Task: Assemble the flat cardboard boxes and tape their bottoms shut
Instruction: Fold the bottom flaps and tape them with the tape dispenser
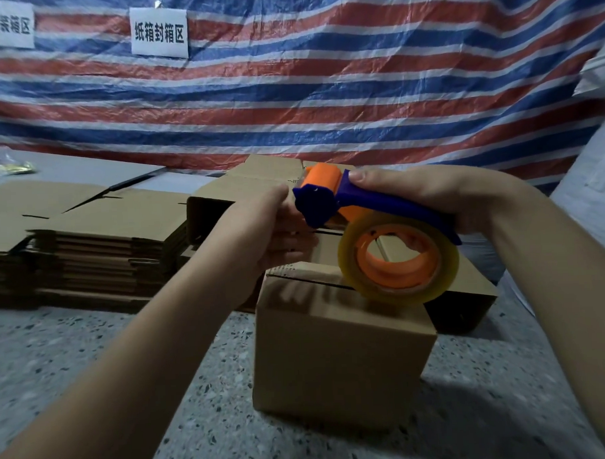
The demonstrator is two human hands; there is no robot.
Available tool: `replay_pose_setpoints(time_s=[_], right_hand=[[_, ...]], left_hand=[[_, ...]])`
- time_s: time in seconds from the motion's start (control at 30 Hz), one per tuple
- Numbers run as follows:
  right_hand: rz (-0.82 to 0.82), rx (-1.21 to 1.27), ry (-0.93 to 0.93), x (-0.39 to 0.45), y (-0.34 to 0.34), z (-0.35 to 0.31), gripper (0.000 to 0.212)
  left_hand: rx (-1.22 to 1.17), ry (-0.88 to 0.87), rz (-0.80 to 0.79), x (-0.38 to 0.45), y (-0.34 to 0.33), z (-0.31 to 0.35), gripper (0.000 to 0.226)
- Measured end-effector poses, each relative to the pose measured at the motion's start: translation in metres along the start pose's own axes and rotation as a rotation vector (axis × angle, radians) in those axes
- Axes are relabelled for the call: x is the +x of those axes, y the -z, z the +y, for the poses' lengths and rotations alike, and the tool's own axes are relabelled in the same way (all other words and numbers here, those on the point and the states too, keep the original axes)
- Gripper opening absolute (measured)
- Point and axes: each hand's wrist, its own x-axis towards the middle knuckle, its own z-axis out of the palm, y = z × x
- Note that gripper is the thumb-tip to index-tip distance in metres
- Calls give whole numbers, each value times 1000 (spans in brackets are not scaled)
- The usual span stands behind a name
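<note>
An assembled cardboard box [339,351] stands on the speckled floor in front of me, its flaps folded shut on top with a seam showing. My right hand [427,197] grips the blue handle of a blue and orange tape dispenser [331,201] that carries a roll of clear tape [398,260], held just above the box's top. My left hand [277,230] reaches to the dispenser's front end, fingers curled there; what they pinch is hidden behind the hand.
A stack of flat cardboard boxes [89,250] lies on the left. More assembled boxes [258,182] stand behind the one in front. A striped red, white and blue tarp [323,84] with two paper signs [159,33] hangs behind. Speckled floor [93,357] spreads in front.
</note>
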Motion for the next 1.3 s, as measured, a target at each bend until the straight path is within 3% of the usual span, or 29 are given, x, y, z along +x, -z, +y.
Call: replay_pose_setpoints(time_s=[0.1, 0.27, 0.47, 0.67, 0.8, 0.9, 0.97, 1.2, 1.3], right_hand=[[-19, -9, 3, 2, 1, 1, 73], [-6, 3, -9, 4, 2, 2, 66], [-32, -30, 3, 2, 1, 0, 56], [-50, -34, 8, 4, 3, 1, 54], [-57, -39, 2, 6, 3, 1, 57], [-54, -38, -12, 6, 4, 0, 48], [-45, -39, -14, 6, 4, 1, 49], [-3, -41, -37, 8, 3, 0, 77], [3, -42, -58, 7, 3, -2, 79]], left_hand=[[-43, 20, -5, 1, -1, -1, 27], [-79, 51, -65, 2, 1, -2, 30], [-155, 84, -108, 1, 7, -5, 59], [-93, 36, -41, 1, 2, -6, 29], [-167, 45, -30, 0, 4, -8, 42], [-122, 25, -37, 1, 3, -10, 31], [-136, 20, -15, 3, 1, -11, 21], [-115, -10, 43, 8, -1, -19, 24], [-132, -25, 132, 8, -5, -21, 13]])
